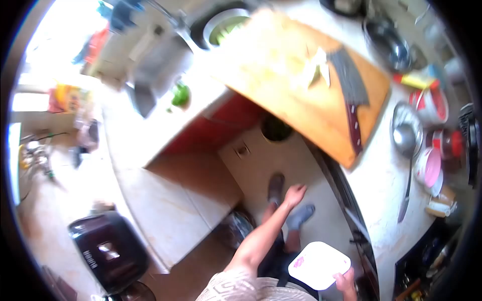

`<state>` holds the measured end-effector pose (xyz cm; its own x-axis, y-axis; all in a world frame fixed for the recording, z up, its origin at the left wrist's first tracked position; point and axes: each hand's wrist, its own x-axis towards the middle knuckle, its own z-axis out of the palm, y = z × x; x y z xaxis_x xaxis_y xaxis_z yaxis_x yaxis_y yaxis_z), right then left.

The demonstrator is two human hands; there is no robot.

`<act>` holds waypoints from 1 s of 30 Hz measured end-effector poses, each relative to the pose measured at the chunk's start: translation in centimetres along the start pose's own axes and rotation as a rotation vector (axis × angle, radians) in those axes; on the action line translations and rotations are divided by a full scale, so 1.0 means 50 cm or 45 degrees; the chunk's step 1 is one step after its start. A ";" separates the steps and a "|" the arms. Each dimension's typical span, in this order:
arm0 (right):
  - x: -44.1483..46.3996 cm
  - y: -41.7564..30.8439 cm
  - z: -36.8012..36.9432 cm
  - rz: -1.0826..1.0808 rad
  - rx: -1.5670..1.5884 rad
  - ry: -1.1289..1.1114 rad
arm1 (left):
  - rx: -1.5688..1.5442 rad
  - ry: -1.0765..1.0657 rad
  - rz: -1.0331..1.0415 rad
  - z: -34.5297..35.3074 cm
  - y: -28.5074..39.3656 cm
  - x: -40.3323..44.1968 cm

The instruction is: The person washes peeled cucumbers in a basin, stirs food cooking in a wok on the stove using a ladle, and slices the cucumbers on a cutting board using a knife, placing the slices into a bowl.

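Plate [319,265] near the waist, right hand [345,281] closed on its rim. Likely light, stiff, breakable, slick if wet; best gripped at opposite rims. Left hand [296,194] farther out, no item visible, too blurred to tell how open.

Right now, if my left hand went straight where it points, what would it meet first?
Your left hand would probably meet the dark cabinet front below the cutting board; depth is unclear.
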<state>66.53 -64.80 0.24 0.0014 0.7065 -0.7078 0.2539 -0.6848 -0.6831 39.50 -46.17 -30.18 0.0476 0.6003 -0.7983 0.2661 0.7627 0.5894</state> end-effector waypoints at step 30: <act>0.752 -1.150 0.730 -0.229 0.230 -0.284 | -0.985 0.463 0.660 -1.335 0.753 0.053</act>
<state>16.68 -5.39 6.32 -0.2442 0.7760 -0.5815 0.0550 -0.5876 -0.8073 -14.61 0.20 -1.89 -0.3517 0.8417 -0.4097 -0.4106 0.2546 0.8756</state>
